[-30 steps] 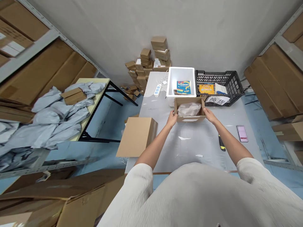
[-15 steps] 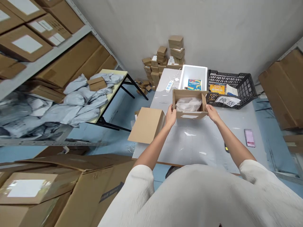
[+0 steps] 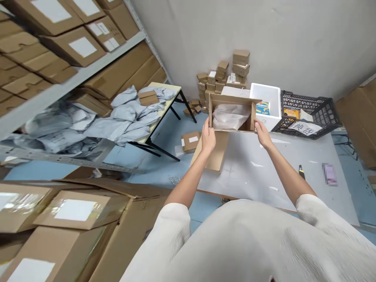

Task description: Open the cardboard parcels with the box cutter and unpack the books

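Observation:
Between my hands is an open cardboard box [image 3: 232,101], raised above the table and tilted so its inside faces me. Whitish translucent wrapping [image 3: 229,116] lies in it; whatever it covers is hidden. My left hand [image 3: 208,138] is closed on the box's left end, my right hand [image 3: 262,134] on its right end. Under the held box, partly covered by it, a second cardboard box [image 3: 216,154] sits at the table's left side.
On the grey table [image 3: 243,180] are a white foam box [image 3: 275,92], a black crate [image 3: 317,102] with a paper sign, a cutter knife [image 3: 301,171] and a phone [image 3: 329,174]. Grey parcels [image 3: 126,109] cover a side table. Stacked cartons [image 3: 79,209] stand close on my left.
My hands have carried the open box leftward relative to the table, from in front of the foam box to over the other carton. The view has turned left.

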{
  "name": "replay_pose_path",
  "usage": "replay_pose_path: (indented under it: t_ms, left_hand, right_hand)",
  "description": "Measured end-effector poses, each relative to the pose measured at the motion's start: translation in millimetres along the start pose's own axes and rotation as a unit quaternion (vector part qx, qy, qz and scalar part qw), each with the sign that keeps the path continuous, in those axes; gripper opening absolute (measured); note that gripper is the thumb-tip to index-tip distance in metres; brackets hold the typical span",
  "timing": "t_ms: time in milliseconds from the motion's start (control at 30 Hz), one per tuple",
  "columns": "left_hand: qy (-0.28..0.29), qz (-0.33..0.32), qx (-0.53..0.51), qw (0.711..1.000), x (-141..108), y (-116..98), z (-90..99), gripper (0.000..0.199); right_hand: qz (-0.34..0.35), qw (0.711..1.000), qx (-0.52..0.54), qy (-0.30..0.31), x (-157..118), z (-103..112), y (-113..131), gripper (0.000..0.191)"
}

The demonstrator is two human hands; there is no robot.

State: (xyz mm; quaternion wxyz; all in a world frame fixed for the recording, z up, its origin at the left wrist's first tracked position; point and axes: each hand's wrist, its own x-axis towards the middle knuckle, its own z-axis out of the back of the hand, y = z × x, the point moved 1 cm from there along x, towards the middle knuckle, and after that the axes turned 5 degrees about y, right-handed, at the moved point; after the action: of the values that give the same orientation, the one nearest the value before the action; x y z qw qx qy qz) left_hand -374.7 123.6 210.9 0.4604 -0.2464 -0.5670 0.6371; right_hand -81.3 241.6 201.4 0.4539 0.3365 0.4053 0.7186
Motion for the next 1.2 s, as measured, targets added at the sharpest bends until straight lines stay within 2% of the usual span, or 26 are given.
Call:
replay_pose_path:
  t_ms: [133, 233, 300, 400, 500, 667, 800, 1000, 1200]
  left_hand:
    - [-0.057, 0.031, 0.060, 0.996, -6.9, 19.2, 65.3, 0.059]
    - [-0.108, 0.060, 0.095, 0.988, -12.6, 32.8, 106.5, 0.062]
    - [-0.134, 0.076, 0.103, 0.983, -14.4, 44.8, 125.4, 0.065]
    - [-0.141, 0.123, 0.109, 0.976, -16.0, 68.6, 139.3, 0.073]
    - [-0.106, 0.172, 0.121, 0.972, -20.7, 93.7, 139.9, 0.077]
    - [-0.043, 0.185, 0.151, 0.970, -31.2, 119.3, 125.7, 0.070]
    - [0.013, 0.163, 0.168, 0.972, -32.0, 124.5, 107.4, 0.064]
    - [0.138, 0.162, 0.210, 0.954, -35.0, 129.2, 77.4, 0.065]
    - [0.187, 0.186, 0.242, 0.934, -39.1, 138.3, 59.4, 0.071]
  right_hand:
    - [0.015, 0.998, -0.008, 0.068, 22.8, -68.9, 30.1, 0.091]
    - [0.027, 0.993, 0.002, 0.112, 52.3, -118.4, 50.1, 0.092]
    - [0.031, 0.991, 0.011, 0.128, 73.7, -148.5, 57.7, 0.094]
    - [0.024, 0.991, 0.009, 0.134, 93.5, -184.1, 56.0, 0.103]
    - [0.008, 0.989, -0.002, 0.148, 88.6, -201.8, 39.2, 0.105]
    - [-0.055, 0.980, -0.049, 0.186, 57.3, -198.8, -2.2, 0.087]
    - [-0.096, 0.974, -0.074, 0.191, 47.7, -191.5, -25.0, 0.072]
    - [-0.080, 0.962, -0.156, 0.209, 41.6, -187.5, -36.9, 0.065]
    - [-0.049, 0.950, -0.205, 0.231, 28.7, -182.2, -48.2, 0.064]
